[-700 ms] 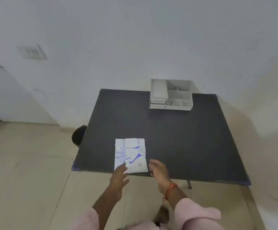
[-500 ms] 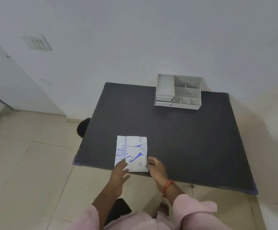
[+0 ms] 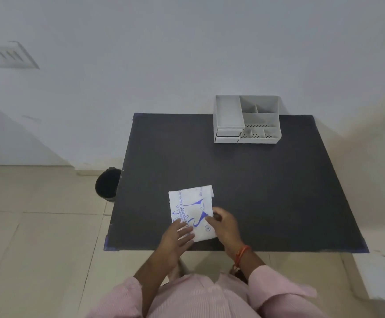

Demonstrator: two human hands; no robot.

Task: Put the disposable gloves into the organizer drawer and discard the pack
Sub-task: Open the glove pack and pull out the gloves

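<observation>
So, big dark table (image 3: pixel 255 191) fills most of the view, pushed up against a pale wall (image 3: pixel 186 53), with beige floor tiles (image 3: pixel 37 237) off to my left. Grey organizer (image 3: pixel 246 119) sits at the far edge of the table, right of centre, open compartments on top and its drawers (image 3: pixel 228 135) closed at the lower left front. Black bin (image 3: pixel 107 184) stands on the floor just beside the table's left edge, partly hidden by it. Pink sleeves (image 3: pixel 278 292) at the bottom of the frame, orange thread band (image 3: pixel 242 254) on my right wrist. Glove pack (image 3: pixel 192 213), white with blue print, lies near the table's front edge, well apart from the organizer, slightly skewed. My left hand (image 3: pixel 175 239) lies flat on the pack's near left corner, fingers spread, pressing it down, not closed around it. My right hand (image 3: pixel 224 227) is at the pack's right edge, fingers curled in on that edge; can't tell if they actually pinch the plastic or just touch it.
</observation>
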